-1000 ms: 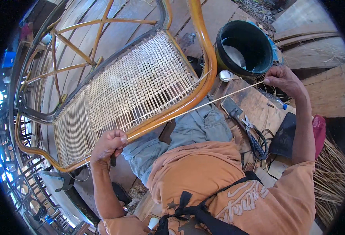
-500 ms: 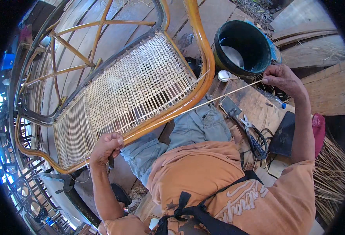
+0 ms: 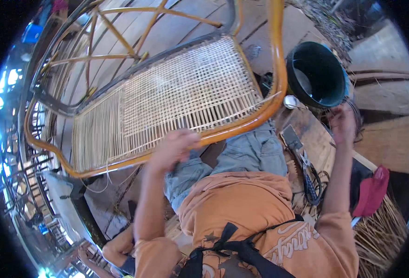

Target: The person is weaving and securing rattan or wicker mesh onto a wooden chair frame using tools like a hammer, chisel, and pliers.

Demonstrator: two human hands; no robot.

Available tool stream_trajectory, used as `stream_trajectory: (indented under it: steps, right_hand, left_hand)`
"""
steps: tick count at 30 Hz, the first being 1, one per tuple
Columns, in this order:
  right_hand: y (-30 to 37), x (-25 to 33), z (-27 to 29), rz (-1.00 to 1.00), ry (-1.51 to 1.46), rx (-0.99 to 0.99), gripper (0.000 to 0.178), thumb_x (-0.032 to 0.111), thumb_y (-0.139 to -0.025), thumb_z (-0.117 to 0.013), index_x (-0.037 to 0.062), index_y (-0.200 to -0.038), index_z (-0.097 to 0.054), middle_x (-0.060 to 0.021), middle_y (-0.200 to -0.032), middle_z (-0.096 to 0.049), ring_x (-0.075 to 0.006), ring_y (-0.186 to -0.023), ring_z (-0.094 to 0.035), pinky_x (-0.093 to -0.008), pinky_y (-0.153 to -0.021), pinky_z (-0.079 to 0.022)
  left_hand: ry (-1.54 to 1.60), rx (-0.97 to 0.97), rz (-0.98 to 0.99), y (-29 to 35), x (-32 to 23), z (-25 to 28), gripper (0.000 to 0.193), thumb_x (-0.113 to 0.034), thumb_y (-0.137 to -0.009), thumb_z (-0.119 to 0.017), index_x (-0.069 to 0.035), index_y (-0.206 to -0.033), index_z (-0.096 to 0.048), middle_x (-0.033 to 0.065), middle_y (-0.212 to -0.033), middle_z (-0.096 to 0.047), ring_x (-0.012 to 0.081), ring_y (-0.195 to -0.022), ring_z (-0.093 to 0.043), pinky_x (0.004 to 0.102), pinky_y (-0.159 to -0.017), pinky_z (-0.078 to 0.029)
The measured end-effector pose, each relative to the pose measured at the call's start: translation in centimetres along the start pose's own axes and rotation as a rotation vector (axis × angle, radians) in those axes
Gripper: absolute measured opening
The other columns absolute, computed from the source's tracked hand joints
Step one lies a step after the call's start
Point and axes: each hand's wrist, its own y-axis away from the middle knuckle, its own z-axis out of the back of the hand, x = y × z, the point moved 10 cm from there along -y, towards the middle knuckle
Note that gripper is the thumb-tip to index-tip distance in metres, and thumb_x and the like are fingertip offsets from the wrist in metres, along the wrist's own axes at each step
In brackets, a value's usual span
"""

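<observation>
A rattan chair frame with an orange-brown bent rail lies tilted across my lap. Its woven cane panel is a fine mesh at the right and parallel strands at the left. My left hand, blurred, is curled at the near rail; something dark shows below its fingers, too smeared to name. A thin loose cane strand hangs under the rail on the left. My right hand, also blurred, is beside the near rim of a dark green bucket, fingers loosely apart, with no strand visible in it.
Shears with dark handles lie on a wooden board right of my lap. A white cup sits beside the bucket. A red cloth item rests near a bundle of cane strips. Another person's arm shows at lower left.
The cane strip stretched between my hands is no longer seen taut. My right hand has moved lower, nearer the bucket; my left has shifted right along the rail. The view has also shifted.
</observation>
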Motion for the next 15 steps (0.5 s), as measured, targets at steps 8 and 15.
stream_trajectory:
  steps: [8,15]
  right_hand:
    - [10.4,-11.9,-17.4,-0.287,-0.295,0.137,0.008,0.014,-0.094,-0.048,0.0072,-0.096,-0.044,-0.0103,-0.09,-0.061,-0.0213,-0.08,-0.065,-0.0307,-0.068,-0.056]
    - [10.2,-12.2,-17.5,-0.257,-0.297,0.123,0.01,0.014,-0.094,-0.048,0.0067,-0.098,-0.042,-0.0104,-0.093,-0.061,-0.0213,-0.082,-0.065,-0.0302,-0.068,-0.055]
  left_hand:
    - [0.225,0.144,-0.199,-5.0,-2.4,-12.6,0.037,-0.034,-0.091,-0.051,0.0,-0.103,-0.059,0.0032,-0.081,-0.062,0.0068,-0.048,-0.045,0.0213,-0.046,-0.04]
    - [0.205,0.193,-0.17,-5.7,-1.9,-13.9,0.029,-0.029,-0.087,-0.059,-0.001,-0.097,-0.06,0.0025,-0.077,-0.061,0.0058,-0.047,-0.044,0.0206,-0.043,-0.038]
